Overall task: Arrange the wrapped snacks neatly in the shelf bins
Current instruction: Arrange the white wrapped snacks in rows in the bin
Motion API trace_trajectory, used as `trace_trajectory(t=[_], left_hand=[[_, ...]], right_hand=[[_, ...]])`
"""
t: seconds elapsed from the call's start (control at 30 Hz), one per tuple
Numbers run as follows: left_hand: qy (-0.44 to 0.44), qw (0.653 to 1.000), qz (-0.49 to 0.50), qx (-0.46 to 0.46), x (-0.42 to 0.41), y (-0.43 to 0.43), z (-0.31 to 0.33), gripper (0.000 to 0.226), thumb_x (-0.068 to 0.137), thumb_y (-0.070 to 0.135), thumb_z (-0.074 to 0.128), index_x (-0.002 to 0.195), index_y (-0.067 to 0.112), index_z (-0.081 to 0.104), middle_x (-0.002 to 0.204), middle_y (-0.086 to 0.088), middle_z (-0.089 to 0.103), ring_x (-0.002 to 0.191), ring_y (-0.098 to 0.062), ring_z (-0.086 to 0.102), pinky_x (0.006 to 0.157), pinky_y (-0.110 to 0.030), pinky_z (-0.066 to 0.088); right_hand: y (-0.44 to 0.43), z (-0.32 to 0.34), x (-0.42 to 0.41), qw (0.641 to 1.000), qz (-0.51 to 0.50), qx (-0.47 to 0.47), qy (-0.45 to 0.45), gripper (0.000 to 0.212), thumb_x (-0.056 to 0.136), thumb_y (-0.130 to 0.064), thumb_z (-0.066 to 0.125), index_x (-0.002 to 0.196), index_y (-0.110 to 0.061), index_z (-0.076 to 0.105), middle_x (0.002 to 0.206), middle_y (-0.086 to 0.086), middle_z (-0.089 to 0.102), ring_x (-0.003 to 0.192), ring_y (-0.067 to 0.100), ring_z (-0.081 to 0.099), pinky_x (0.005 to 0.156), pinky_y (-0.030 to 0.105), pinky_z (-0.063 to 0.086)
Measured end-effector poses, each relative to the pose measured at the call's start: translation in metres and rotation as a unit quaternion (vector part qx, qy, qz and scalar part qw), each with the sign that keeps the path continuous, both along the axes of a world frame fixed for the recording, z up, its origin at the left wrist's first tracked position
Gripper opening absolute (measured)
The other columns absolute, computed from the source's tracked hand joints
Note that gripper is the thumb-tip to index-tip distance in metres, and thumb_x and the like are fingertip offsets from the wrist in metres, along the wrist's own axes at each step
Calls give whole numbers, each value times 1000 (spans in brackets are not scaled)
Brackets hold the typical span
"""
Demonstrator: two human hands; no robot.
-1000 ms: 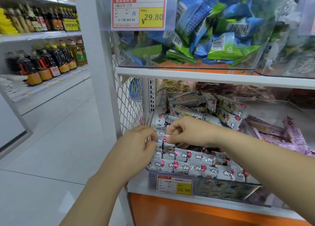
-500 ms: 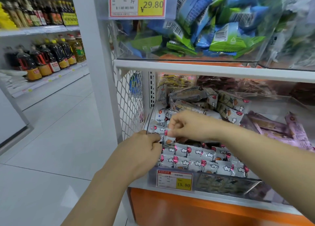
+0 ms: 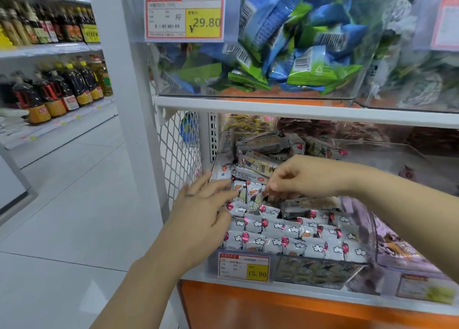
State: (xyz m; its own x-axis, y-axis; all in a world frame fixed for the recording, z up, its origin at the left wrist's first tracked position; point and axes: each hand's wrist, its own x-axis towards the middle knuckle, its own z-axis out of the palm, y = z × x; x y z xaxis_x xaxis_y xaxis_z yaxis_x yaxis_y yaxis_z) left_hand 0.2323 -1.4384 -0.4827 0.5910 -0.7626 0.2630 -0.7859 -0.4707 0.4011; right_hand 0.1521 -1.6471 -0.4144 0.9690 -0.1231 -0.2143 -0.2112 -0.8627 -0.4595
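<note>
lining up snacks (image 3: pixel 285 229) in the lower shelf bin (image 3: pixel 320 270)
l hand (image 3: pixel 206 217) fingers flat, steadying row's left end; r hand (image 3: pixel 308 177) fingers curled over an upright packet (image 3: pixel 255 195), grip unclear. next: prob lay it flush w/ row.

Lower shelf (image 3: pixel 285 285), left end: clear bin (image 3: pixel 320 271) with wrapped snacks (image 3: pixel 293 240) laid in flat rows along its front edge and loose ones heaped behind. Left hand (image 3: pixel 203 212), fingers straight, touches the snacks at the bin's left wall. Right hand (image 3: pixel 305 177), fingers curled, pinches an upright packet (image 3: pixel 257 194) behind the rows. Price tag (image 3: pixel 244 266) on the bin front reads 15.80.
</note>
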Motion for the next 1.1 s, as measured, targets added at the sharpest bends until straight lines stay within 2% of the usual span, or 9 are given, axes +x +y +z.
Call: trace_trajectory(t=[0.07,0.1,0.17,0.3,0.47,0.77,0.83,1.03,1.1], left_hand=[[2,1000,-1,1,0,0,-2,57,81,36,20,128,39,51,142,25,36,138,3,-2,117,-44,4],[0,1000,-1,4,0,-1,-3,58,80,38,18,126,40,54,140,26,38,138,3,-2,118,-44,0],[-17,1000,-5,14,0,-1,-4,69,74,46,8,124,41,55,138,29,40,140,1,-4,116,-40,-11],[-48,998,-3,38,0,-1,-4,80,66,50,0,121,43,58,135,33,39,132,9,-11,111,-37,-16],[-65,996,-3,53,3,-3,-3,74,73,46,3,124,40,56,134,32,39,140,-1,-8,112,-40,-15],[-79,996,-8,47,4,-3,-4,82,67,46,-2,126,37,55,133,31,41,141,-3,-3,113,-39,-11],[-67,997,-6,47,3,-3,-2,75,72,44,3,123,38,57,131,32,43,141,-2,-3,113,-39,-12],[-26,999,-4,38,3,-5,2,58,76,37,19,115,38,62,122,31,49,140,-1,1,116,-40,-8],[-21,999,-2,30,3,-6,4,57,75,37,20,115,39,61,123,29,49,140,-1,3,116,-39,-8]], right_hand=[[3,-1,-4,1000,8,-25,14,26,92,-33,55,98,-12,70,79,-23,68,75,15,65,75,25,53],[6,-4,-5,1000,6,-22,18,21,91,-30,58,98,-15,70,73,-25,64,72,12,64,72,22,53],[12,-15,-1,1000,-7,-6,22,17,88,-25,63,97,-13,70,75,-19,64,69,7,65,71,20,55],[18,-32,12,998,-9,-44,-35,11,89,-13,60,83,-5,65,73,-12,62,58,-9,55,62,12,49],[16,-12,14,987,-35,-48,-151,10,91,-17,58,82,-15,58,75,-10,60,62,-2,51,53,10,37],[33,-18,14,996,12,-54,-71,7,91,-15,58,87,-11,61,71,-13,55,61,-3,49,58,16,45],[34,-25,16,998,1,-26,-49,9,90,-14,59,88,-8,65,70,-14,58,62,-3,52,64,23,52],[31,-27,13,995,-45,86,5,13,92,-23,59,88,-13,67,70,-12,60,68,5,60,72,24,57],[25,-16,4,997,-48,57,-7,18,93,-30,55,95,-17,68,82,-13,65,79,12,64,77,29,56]])
